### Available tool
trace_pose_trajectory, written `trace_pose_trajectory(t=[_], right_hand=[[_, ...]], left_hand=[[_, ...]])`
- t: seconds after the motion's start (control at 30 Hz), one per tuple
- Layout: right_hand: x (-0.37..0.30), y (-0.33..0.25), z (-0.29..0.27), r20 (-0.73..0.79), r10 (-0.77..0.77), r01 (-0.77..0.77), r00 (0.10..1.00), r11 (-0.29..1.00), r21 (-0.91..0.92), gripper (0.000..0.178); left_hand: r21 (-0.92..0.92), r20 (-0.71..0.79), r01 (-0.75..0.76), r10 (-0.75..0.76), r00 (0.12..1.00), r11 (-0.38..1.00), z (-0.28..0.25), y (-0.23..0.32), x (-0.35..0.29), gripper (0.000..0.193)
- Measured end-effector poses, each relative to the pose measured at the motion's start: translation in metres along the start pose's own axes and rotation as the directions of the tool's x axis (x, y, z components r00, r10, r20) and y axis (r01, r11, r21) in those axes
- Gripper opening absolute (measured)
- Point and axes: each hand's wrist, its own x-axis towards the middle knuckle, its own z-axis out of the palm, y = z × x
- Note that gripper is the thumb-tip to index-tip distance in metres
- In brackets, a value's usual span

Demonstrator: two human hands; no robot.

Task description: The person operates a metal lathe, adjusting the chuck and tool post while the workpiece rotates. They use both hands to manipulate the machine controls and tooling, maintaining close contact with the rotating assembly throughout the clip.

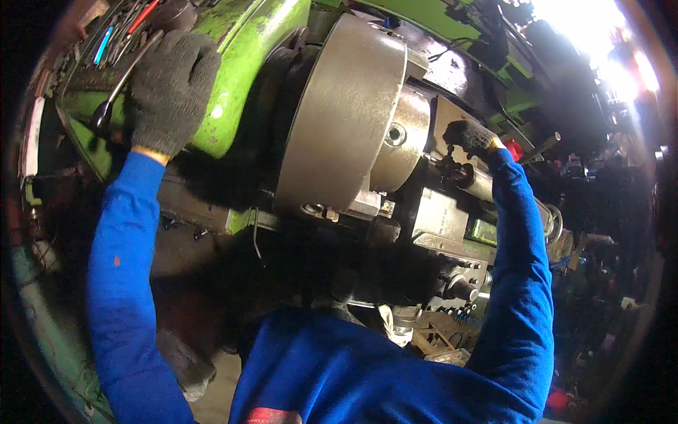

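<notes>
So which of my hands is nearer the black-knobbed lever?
Left. Your left hand is right beside the black-knobbed lever; your right hand is off to the right, past the big metal disc.

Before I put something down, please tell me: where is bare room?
Bare: the curved green cover between the left hand and large metal cylinder; perhaps the pale block left of the right sleeve. Crowded: the upper left, with slim tools.

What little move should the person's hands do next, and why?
Perhaps slide the right hand a bit away from the shiny round metal piece on the big chuck: the glove looks close to it, while the left hand is next to a black-knobbed lever.
</notes>
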Motion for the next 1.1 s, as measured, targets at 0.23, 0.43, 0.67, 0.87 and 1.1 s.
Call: trace_pose_trajectory(t=[0.23, 0.43, 0.67, 0.87, 1.1], right_hand=[[0.016, 0.014, -0.007, 0.191, -0.220, 0.287, 0.957, 0.822, -0.492, 0.024], [0.012, 0.034, 0.002, 0.111, -0.248, 0.267, 0.962, 0.937, -0.226, 0.022], [0.017, 0.027, 0.006, 0.099, -0.197, 0.200, 0.975, 0.979, -0.027, 0.022], [0.015, -0.005, -0.004, 0.168, -0.189, 0.208, 0.968, 0.972, -0.106, 0.041], [0.016, 0.036, 0.016, 0.120, -0.005, -0.007, 0.993, 0.995, 0.101, 0.044]], left_hand=[[0.007, 0.014, 0.029, -0.029, 0.999, 1.000, -0.003, 0.005, 0.001, 0.010], [-0.006, -0.002, 0.019, -0.019, 1.000, 1.000, -0.002, 0.005, 0.003, 0.008], [-0.007, 0.041, 0.073, -0.073, 0.997, 0.997, -0.002, 0.006, 0.004, 0.009], [-0.016, 0.085, 0.158, -0.156, 0.984, 0.987, -0.006, 0.007, -0.001, 0.012], [0.035, 0.176, 0.247, -0.249, 0.952, 0.968, 0.001, 0.001, -0.003, 0.017]])
